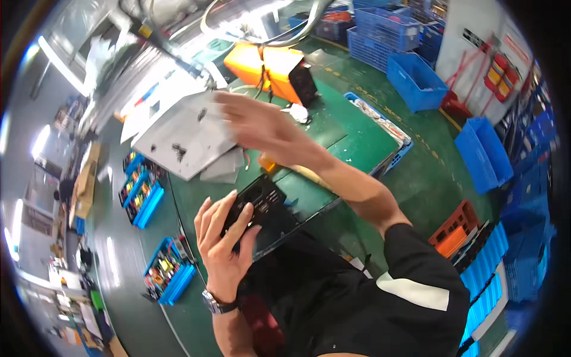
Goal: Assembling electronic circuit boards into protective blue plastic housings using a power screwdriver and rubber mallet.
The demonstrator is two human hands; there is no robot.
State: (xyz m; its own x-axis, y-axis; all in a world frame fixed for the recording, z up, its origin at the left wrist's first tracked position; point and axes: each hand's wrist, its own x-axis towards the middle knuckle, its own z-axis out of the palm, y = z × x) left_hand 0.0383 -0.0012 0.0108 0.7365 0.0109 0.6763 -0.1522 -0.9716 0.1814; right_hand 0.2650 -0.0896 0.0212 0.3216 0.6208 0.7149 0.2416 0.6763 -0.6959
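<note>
My left hand (225, 243), with a watch at its wrist, grips a flat black panel (269, 199) with cut-outs, at the near edge of the green-topped workbench (357, 135). Motion blurs my right hand (256, 126), which is stretched forward over the right side of a tilted light grey board (181, 128). Its fingers are too smeared to read, and whether they touch the board cannot be told. Small dark pieces (178, 152) lie on the board. Just below my right wrist is a small orange-yellow object (266, 162), partly hidden.
An orange and black box-shaped device (267, 70) stands at the bench's far side, with cables hanging over it. Blue trays of parts (169, 271) are at the left. Blue crates (416, 81) stand on the floor at the right, and an orange-brown bin (455, 233) is near my right elbow.
</note>
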